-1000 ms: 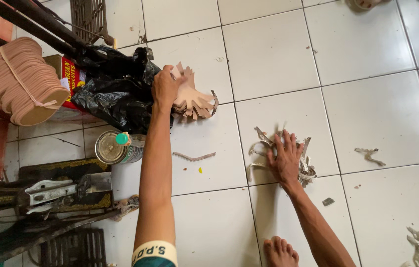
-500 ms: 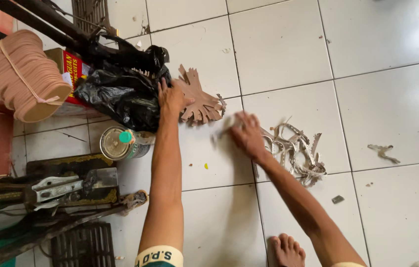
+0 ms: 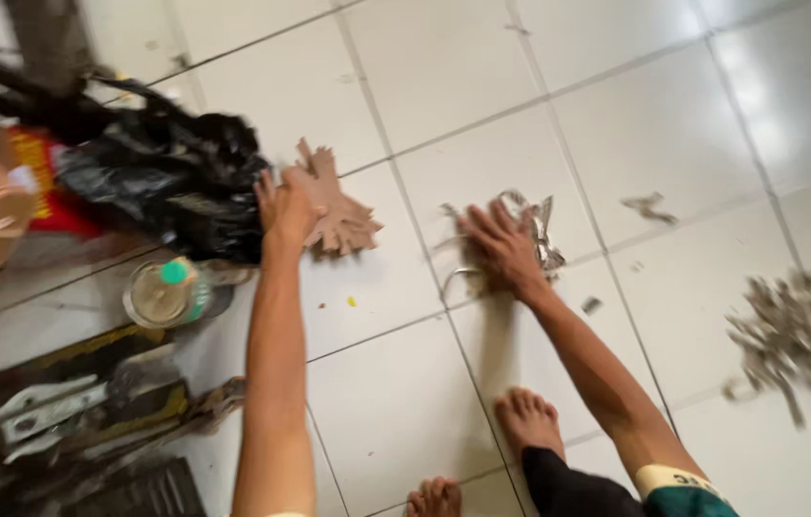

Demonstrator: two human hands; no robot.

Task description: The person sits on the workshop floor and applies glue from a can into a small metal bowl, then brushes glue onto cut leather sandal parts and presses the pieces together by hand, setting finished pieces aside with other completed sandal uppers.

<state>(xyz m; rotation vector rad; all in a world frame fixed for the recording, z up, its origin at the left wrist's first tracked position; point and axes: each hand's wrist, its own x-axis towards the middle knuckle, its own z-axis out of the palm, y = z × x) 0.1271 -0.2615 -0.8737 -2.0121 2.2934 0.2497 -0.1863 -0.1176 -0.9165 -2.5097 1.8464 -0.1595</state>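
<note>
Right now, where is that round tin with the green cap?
In the head view the round tin stands on the tiled floor at the left, just below the black plastic bag and left of the person's left forearm, above the metal tools.

Count, floor view: mostly ones and twos.
You've got two hands down, left hand [image 3: 283, 206] and right hand [image 3: 501, 247], two bare feet [image 3: 532, 421], one black plastic bag [image 3: 171, 182], one round tin [image 3: 161, 293], and three scrap piles [image 3: 793, 330].
</note>
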